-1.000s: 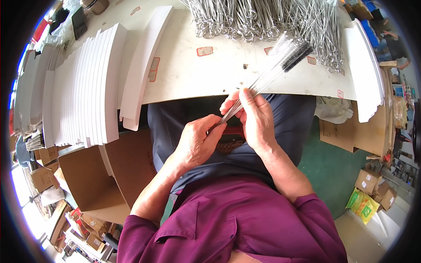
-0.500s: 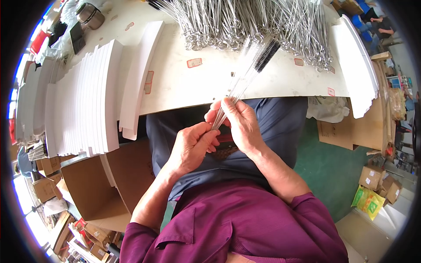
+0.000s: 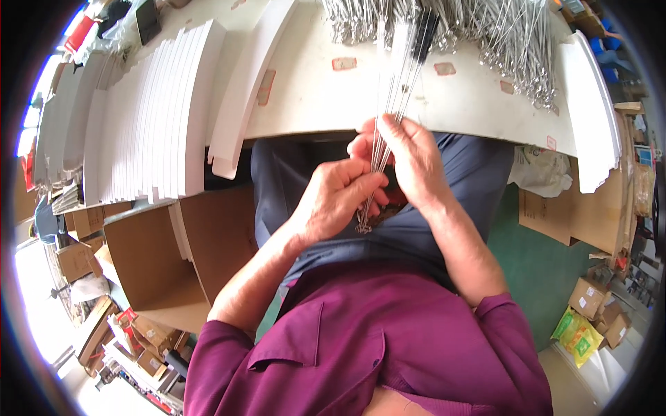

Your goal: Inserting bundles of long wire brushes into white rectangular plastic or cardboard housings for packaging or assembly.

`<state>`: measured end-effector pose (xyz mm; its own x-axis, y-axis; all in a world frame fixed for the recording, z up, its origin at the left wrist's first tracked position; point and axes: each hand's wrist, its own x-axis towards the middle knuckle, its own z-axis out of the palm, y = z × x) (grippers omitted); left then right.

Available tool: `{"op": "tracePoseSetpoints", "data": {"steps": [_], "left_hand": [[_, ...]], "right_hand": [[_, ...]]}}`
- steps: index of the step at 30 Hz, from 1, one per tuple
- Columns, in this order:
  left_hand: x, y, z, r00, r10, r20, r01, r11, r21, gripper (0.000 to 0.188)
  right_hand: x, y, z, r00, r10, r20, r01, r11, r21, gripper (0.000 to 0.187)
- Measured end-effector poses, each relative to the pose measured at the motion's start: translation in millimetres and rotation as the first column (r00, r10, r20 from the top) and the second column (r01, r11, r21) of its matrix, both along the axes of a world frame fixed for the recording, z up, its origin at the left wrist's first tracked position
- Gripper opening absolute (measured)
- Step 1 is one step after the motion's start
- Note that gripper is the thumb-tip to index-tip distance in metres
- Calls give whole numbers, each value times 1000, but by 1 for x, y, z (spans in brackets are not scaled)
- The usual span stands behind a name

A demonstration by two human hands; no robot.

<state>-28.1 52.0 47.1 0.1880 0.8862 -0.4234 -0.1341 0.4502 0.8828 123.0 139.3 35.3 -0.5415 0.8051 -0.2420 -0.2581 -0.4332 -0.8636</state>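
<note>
— Two hands, head view: left hand (image 3: 338, 201) and right hand (image 3: 409, 163) both pinched on bundle of thin metal rods (image 3: 388, 118), over lap, at white table (image 3: 312, 104) edge.

— Packaging? One open brown carton (image 3: 159, 256) lower left; one yellow-green bag (image 3: 579, 333) lower right; several small reddish labels (image 3: 344, 64) on tabletop.

Wire pile (image 3: 444, 28) on table (image 3: 312, 104), card stack (image 3: 146, 118) left, open box (image 3: 166, 256) below
</note>
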Motion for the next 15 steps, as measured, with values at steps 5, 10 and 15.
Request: {"op": "tracePoseSetpoints", "data": {"steps": [5, 10, 15], "left_hand": [[-1, 6, 2, 986, 108, 123, -108, 994, -9, 29], [-5, 9, 2, 989, 75, 126, -76, 997, 8, 36], [-6, 9, -1, 987, 119, 106, -126, 990, 61, 35]], "right_hand": [[1, 9, 6, 989, 38, 141, -60, 986, 155, 39], [5, 17, 4, 982, 82, 171, -121, 965, 234, 35], [2, 17, 10, 987, 34, 157, -63, 981, 183, 36]]}}
